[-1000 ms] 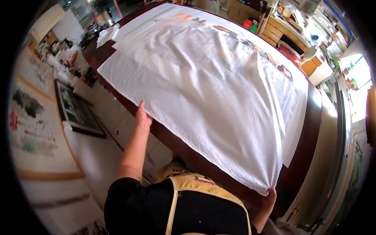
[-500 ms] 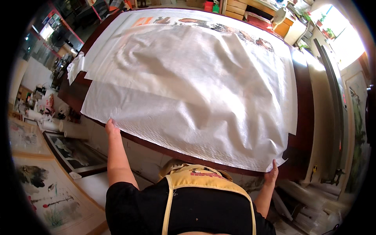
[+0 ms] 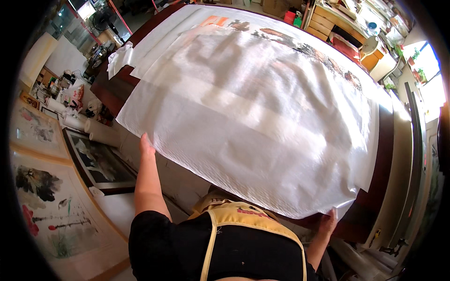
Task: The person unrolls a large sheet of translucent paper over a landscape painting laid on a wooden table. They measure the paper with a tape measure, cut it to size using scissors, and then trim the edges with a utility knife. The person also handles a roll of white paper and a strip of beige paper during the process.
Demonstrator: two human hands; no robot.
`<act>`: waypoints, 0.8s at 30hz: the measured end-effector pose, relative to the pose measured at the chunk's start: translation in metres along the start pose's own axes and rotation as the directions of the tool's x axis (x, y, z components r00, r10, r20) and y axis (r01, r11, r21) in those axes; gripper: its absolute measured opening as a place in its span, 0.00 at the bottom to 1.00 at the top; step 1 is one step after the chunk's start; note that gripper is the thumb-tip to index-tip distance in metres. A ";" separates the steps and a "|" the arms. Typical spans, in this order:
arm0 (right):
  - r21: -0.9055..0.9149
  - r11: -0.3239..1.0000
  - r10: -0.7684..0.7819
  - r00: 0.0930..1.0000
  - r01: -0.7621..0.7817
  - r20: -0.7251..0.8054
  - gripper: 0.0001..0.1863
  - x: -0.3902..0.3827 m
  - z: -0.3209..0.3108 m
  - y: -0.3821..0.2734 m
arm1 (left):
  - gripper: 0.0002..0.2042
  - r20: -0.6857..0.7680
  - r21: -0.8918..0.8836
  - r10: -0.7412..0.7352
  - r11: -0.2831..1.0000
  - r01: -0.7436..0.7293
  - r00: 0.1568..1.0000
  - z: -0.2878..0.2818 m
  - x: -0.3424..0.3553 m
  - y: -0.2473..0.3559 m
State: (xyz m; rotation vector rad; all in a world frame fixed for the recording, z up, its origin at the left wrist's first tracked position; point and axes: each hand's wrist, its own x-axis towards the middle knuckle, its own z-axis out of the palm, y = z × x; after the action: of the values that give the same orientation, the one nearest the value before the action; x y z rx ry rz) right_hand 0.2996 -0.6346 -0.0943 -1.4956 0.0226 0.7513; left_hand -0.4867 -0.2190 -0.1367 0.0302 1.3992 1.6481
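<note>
A large, translucent white plastic sheet (image 3: 243,122) spreads over the dark red-brown table (image 3: 108,89), with soft ripples across its middle and right. My left hand (image 3: 147,144) pinches its near edge toward the left corner. At the near right corner my right hand (image 3: 329,222) grips the same edge, where the sheet creases and shines. Both arms reach out, holding that edge at the table's front. Beyond the sheet's far edge shows a painting on white paper (image 3: 307,48), with dark, brown and orange patches; the rest of it lies under the sheet.
A crumpled white strip (image 3: 120,60) hangs at the table's left end. Framed pictures (image 3: 56,220) and paper rolls (image 3: 102,133) stand on the left. A long metal bar (image 3: 416,154) runs along the right. Behind the table are a wooden desk (image 3: 323,21) and a chair (image 3: 370,46).
The near part of the sheet has become smoother, its deep folds flattening. Both hands keep their hold on the edge. The view has turned somewhat to the left.
</note>
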 end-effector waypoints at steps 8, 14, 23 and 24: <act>0.345 0.915 -0.163 0.974 0.209 -0.158 0.17 0.007 0.022 -0.028 | 0.22 0.092 0.017 0.058 0.998 -0.059 0.994 -0.015 0.157 0.102; 0.271 0.947 -0.137 0.981 0.171 -0.140 0.23 -0.009 0.036 -0.056 | 0.19 0.122 0.103 0.166 0.978 -0.179 0.979 0.049 0.170 0.157; 0.026 0.519 -0.851 0.519 0.855 -0.084 0.23 -0.056 0.056 -0.132 | 0.08 0.224 -0.625 0.270 0.777 -0.075 0.936 0.113 0.214 0.220; -0.050 0.599 -0.777 0.564 0.799 -0.279 0.23 -0.049 0.084 -0.112 | 0.08 0.248 -0.476 0.498 0.810 -0.343 0.831 0.081 0.212 0.261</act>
State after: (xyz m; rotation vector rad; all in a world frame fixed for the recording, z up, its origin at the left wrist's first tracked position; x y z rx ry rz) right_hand 0.2771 -0.5687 0.0366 -1.3224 -0.3939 -0.2081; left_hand -0.7216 0.0044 -0.0148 0.4174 0.7666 2.1594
